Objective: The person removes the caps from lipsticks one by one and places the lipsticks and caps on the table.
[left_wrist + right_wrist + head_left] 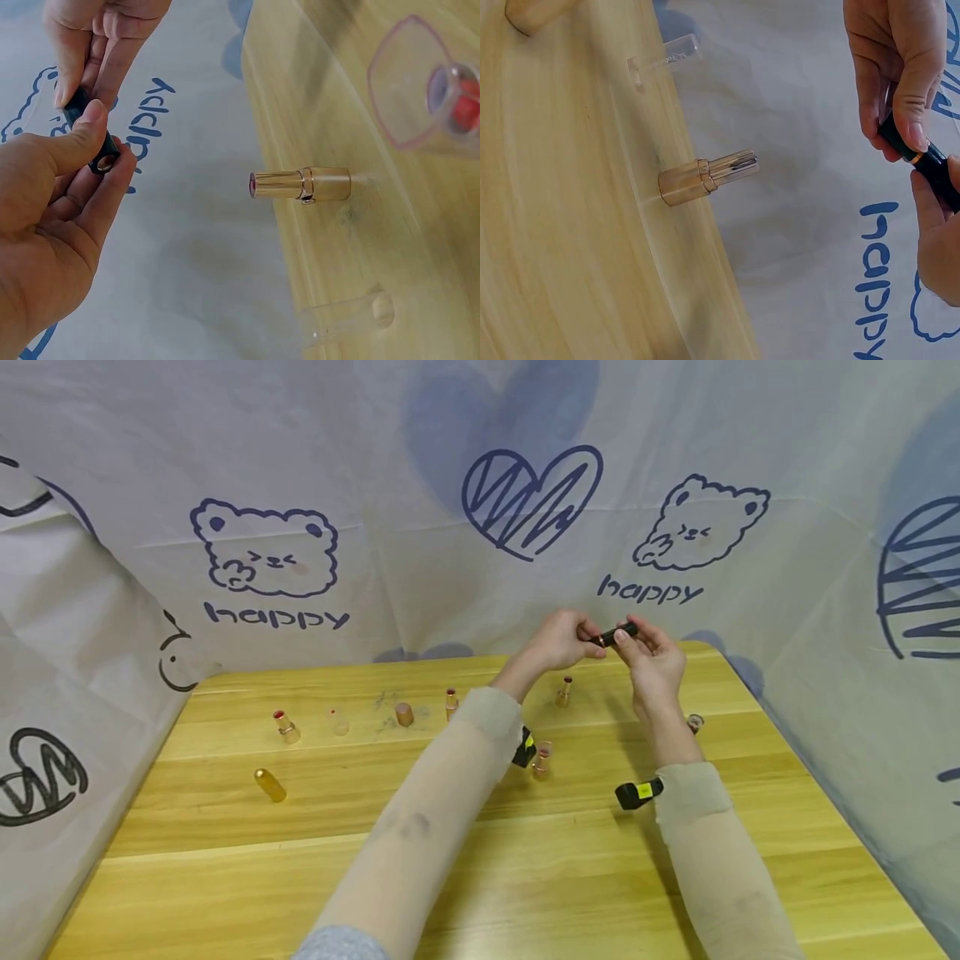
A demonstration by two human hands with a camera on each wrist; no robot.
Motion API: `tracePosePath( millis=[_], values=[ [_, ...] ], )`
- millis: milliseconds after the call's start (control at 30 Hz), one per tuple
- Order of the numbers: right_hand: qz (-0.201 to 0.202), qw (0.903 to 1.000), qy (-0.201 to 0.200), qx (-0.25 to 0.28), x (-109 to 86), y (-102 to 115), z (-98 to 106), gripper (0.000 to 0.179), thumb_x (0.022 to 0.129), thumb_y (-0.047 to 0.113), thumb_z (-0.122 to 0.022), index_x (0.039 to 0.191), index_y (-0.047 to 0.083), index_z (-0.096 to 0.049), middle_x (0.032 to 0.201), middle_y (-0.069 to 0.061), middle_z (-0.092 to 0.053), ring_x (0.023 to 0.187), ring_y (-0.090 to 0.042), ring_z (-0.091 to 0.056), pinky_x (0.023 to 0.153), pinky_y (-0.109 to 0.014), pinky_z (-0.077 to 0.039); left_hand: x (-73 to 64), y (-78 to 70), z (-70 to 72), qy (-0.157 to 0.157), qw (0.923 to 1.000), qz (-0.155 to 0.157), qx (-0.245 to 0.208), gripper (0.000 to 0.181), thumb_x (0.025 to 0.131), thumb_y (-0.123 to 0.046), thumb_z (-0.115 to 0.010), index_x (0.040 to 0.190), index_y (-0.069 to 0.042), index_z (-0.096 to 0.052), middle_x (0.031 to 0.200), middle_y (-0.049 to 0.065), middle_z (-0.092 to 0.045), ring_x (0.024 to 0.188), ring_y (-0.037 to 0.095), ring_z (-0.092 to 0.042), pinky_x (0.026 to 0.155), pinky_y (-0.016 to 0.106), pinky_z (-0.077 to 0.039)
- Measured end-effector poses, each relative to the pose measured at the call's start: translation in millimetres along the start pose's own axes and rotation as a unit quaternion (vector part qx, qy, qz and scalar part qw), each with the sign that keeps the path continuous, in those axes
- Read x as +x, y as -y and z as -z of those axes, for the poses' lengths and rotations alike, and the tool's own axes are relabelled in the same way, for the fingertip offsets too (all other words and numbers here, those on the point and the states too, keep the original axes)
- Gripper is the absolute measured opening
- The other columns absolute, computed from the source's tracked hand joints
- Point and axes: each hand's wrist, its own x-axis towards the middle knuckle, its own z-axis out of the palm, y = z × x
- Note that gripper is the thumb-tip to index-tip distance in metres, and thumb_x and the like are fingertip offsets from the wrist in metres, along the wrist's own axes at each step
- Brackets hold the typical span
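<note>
Black tube in both hands; bkgd cloth reads "happy" x2.

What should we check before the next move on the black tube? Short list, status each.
1. Left hand gripping: ok, fingers on the black tube.
2. Right hand gripping: ok, holds the tube's other end.
3. Tube held up off the table: ok.
4. Lipstick nearest the hands upright: ok.
5. Table free of loose items: not ok, several lipsticks stand on it.
6. Tube's contents: cannot tell, hidden inside.
</note>
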Motion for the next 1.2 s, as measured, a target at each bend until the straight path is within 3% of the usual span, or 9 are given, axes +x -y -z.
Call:
tracePosePath(
  millis=[400,800,900,1033,1200],
  values=[
    [0.015,0.9998,-0.011,0.012,-1.1,-1.9,-1.5,0.039,0.091,-0.007,-0.074,0.129,-0.009,-0.066,0.108,-0.012,-0.063,0.099,-0.016,-0.070,0.092,-0.027,-0.058,-1.7,-3.5,1.0,-0.012,0.9997,0.001,0.020,0.023,0.093,-0.018,-0.081,0.111,-0.005,-0.072,0.099,0.003,-0.073,0.087,0.015,-0.067,0.074,0.022,-0.054],
    [0.010,0.9991,0.012,0.039,1.5,-1.0,1.4,0.040,0.092,-0.009,-0.071,0.131,-0.012,-0.062,0.105,-0.010,-0.070,0.099,-0.018,-0.071,0.092,-0.027,-0.059,-3.4,-0.5,10.8,0.005,0.9998,-0.014,0.015,0.022,0.094,-0.017,-0.080,0.111,-0.005,-0.073,0.101,0.005,-0.073,0.088,0.017,-0.066,0.076,0.024,-0.054],
    [0.004,0.9971,-0.016,0.074,6.0,6.1,9.2,0.042,0.088,-0.007,-0.076,0.128,-0.010,-0.066,0.106,-0.012,-0.067,0.098,-0.018,-0.070,0.090,-0.028,-0.059,-4.8,4.9,14.1,-0.005,0.9995,-0.010,0.028,0.024,0.091,-0.013,-0.082,0.110,-0.004,-0.071,0.102,0.006,-0.072,0.090,0.017,-0.066,0.079,0.024,-0.055],
    [0.025,0.9920,-0.059,0.109,11.2,16.5,21.2,0.034,0.086,-0.008,-0.079,0.118,-0.006,-0.072,0.105,-0.015,-0.062,0.094,-0.020,-0.067,0.086,-0.027,-0.061,-6.5,19.0,17.3,-0.016,0.9990,0.005,0.042,0.024,0.089,-0.012,-0.084,0.107,-0.004,-0.072,0.102,0.006,-0.070,0.091,0.017,-0.065,0.082,0.025,-0.056],
    [0.020,0.9947,-0.049,0.088,10.7,18.6,21.5,0.033,0.085,-0.006,-0.079,0.118,-0.003,-0.073,0.109,-0.015,-0.063,0.097,-0.020,-0.068,0.088,-0.028,-0.060,-6.0,29.8,17.8,-0.021,0.9995,0.001,0.024,0.024,0.090,-0.015,-0.083,0.109,-0.005,-0.073,0.103,0.006,-0.072,0.092,0.017,-0.067,0.081,0.025,-0.056]
  ],
)
